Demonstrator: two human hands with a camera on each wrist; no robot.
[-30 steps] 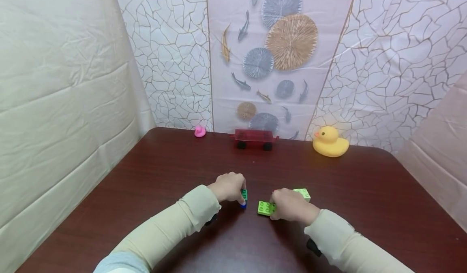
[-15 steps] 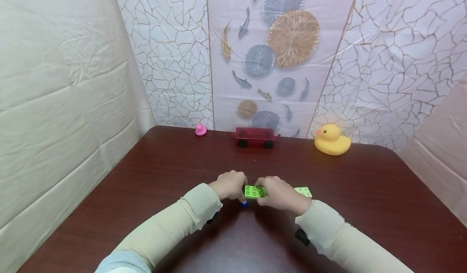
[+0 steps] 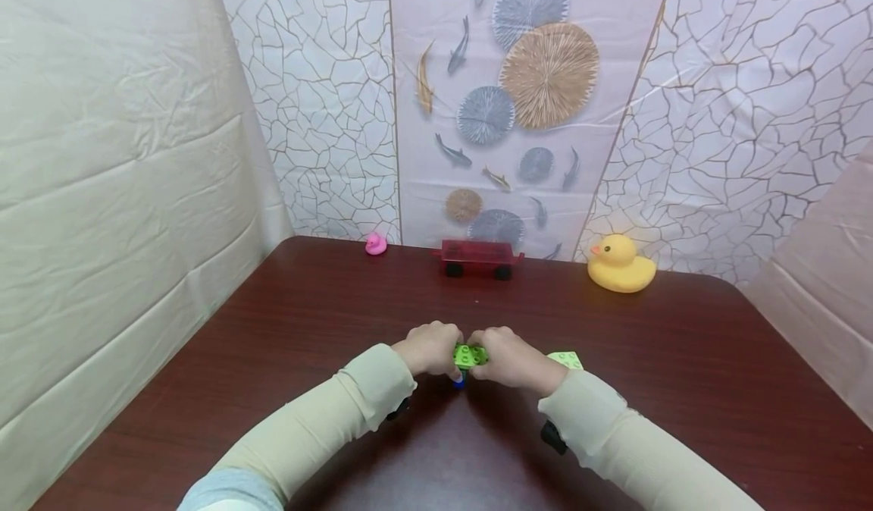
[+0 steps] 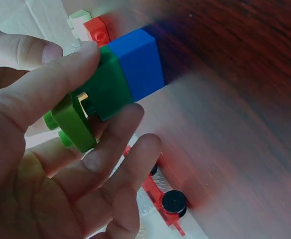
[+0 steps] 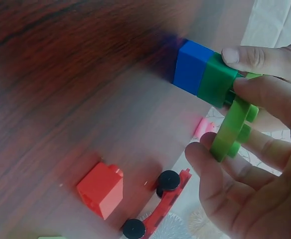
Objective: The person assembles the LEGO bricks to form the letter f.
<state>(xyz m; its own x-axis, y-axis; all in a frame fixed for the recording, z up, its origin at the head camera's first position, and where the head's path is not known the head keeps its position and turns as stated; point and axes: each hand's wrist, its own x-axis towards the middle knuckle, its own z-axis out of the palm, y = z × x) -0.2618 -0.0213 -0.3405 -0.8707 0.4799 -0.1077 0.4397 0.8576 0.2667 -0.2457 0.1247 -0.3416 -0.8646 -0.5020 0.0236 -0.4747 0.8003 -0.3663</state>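
Note:
Low over the middle of the table, my left hand [image 3: 428,348] grips a green brick [image 4: 105,82] between thumb and fingers. A blue brick [image 4: 141,64] is joined beneath the green one, against the tabletop. My right hand [image 3: 508,358] pinches a flat lime-green toy brick [image 5: 231,130] with its studs facing up. This lime brick lies right at the studs of the green brick, and in the left wrist view a small gap shows between them. Fingers of both hands partly hide the stack in the head view.
A pale green brick [image 3: 566,360] lies right of my right hand, with a red brick [image 5: 100,191] close by. Along the table's back edge stand a pink duck [image 3: 376,245], a red wheeled wagon [image 3: 477,252] and a yellow duck [image 3: 619,270].
My right hand has lifted the lime brick off the table and carried it left, over the green brick. The left hand has stayed nearly still on the stack.

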